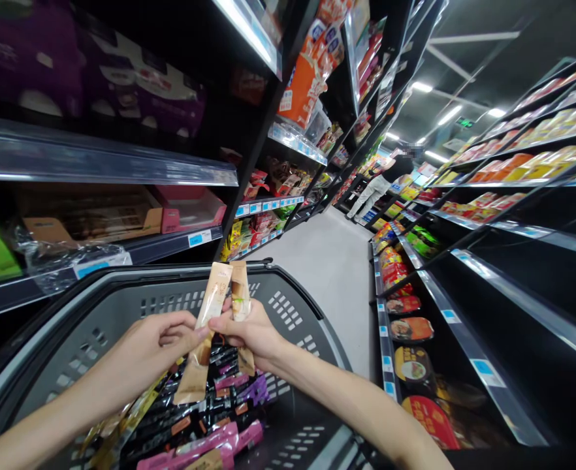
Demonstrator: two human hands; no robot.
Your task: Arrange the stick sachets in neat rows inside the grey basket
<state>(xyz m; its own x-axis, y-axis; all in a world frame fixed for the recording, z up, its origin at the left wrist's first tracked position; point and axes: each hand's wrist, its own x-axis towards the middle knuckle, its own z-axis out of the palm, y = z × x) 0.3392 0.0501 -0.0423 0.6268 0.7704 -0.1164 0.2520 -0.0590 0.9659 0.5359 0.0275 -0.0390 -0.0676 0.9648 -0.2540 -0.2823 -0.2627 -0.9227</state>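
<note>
My left hand (173,336) is closed, its thumb and fingers pinching the edge of a long, slim beige sachet (203,352). My right hand (256,333) is closed around a second, similar beige sachet (241,294), and its thumb also presses on the first one. Both sachets stand nearly upright, side by side, above a grey shopping basket (288,307) with slotted walls. Inside the basket lie several slim packets in black, purple and gold, with pink packets (209,444) nearest me. My hands and the sachets hide part of the contents.
A dark shelf on the left holds an opened brown carton (96,212) and a pink carton (190,207). Loose clear plastic (67,258) hangs over its edge. Packaged-food shelves (469,313) line the right. Farther down the grey aisle floor (327,261) stands a person (379,186).
</note>
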